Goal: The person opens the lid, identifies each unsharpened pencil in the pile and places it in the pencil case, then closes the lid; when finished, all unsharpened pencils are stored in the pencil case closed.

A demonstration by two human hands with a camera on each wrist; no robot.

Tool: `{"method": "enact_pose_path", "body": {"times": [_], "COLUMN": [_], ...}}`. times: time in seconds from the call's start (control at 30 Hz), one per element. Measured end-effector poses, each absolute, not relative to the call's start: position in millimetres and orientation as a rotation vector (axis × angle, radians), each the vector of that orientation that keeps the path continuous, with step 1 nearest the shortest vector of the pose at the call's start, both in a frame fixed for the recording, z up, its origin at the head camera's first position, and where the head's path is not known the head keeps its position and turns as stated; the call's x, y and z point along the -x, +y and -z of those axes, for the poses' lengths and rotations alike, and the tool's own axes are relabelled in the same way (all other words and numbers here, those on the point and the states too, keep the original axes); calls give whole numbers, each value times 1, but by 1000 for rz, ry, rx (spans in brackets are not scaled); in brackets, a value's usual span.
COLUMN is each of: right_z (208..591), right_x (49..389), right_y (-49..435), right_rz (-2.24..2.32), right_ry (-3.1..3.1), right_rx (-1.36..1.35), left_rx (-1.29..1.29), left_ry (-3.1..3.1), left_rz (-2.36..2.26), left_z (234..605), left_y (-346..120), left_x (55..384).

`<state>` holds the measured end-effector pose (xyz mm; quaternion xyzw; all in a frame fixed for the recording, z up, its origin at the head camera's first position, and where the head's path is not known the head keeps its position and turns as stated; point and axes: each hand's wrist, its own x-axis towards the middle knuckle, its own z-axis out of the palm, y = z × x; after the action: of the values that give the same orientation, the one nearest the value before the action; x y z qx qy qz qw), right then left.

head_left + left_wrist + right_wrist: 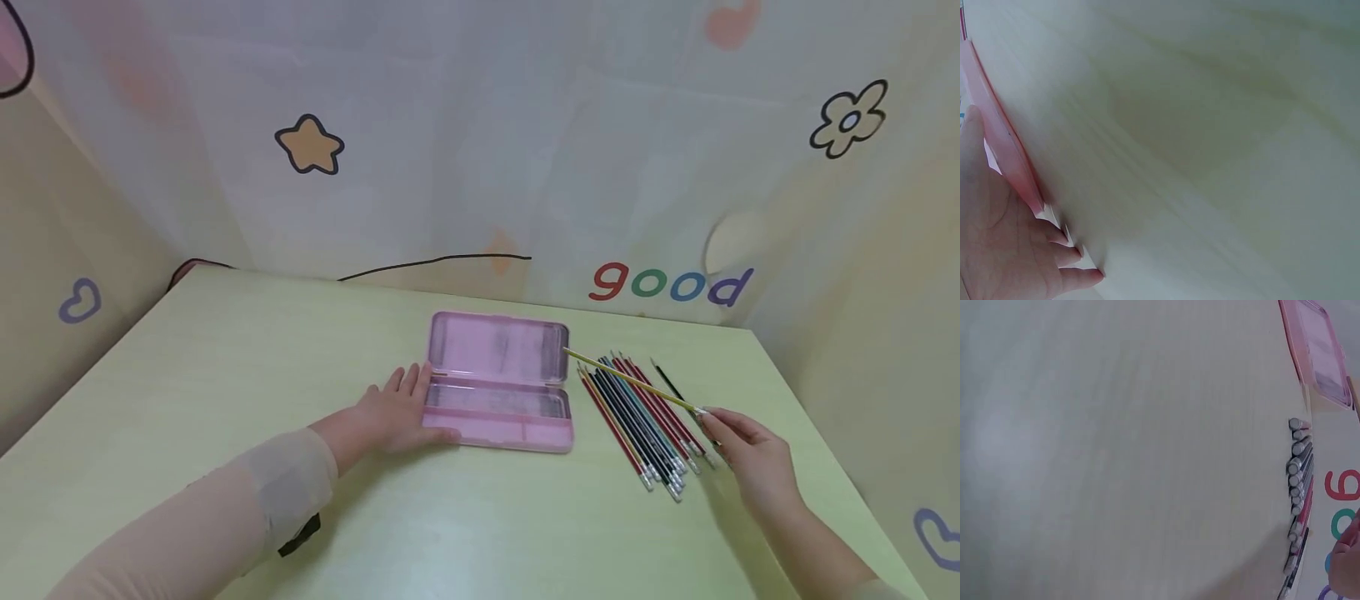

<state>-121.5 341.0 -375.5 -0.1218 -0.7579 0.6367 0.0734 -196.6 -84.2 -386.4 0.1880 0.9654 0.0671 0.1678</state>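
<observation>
A pink pencil case (476,427) lies unfolded on the table, its lid (468,346) tipped back and its trays bare. My left hand (393,412) rests at the case's left end with fingers spread and the thumb along the front edge. In the left wrist view, the case's pink side (1000,134) runs beside that hand's palm (1004,250). Between thumb and fingers, my right hand (757,458) pinches a yellow pencil (637,382) near its eraser end. Its tip points left, overlapping the lid's right edge in the head view. Below it lies a row of pencils (637,425).
The row holds several red, dark and blue pencils, erasers toward me. One dark pencil (664,377) lies slightly apart on the right. Behind the pale table (225,358) hangs a printed curtain (450,150) with a star, a flower and the word "good".
</observation>
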Motion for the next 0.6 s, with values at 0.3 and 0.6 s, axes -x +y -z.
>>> {"method": "enact_pose_path", "body": {"times": [0.3,0.6], "right_z": [371,381], "right_x": [152,173], "right_y": [296,264], "right_rz": [-1775,-1705], "right_ry": [-2503,-2606], "right_rx": [304,223], "left_rx": [-533,-535], "left_ry": [2734,2745], "left_rz": [-190,-171], "left_z": [386,387], "left_y": [-84,-84], "left_x": [194,196]}}
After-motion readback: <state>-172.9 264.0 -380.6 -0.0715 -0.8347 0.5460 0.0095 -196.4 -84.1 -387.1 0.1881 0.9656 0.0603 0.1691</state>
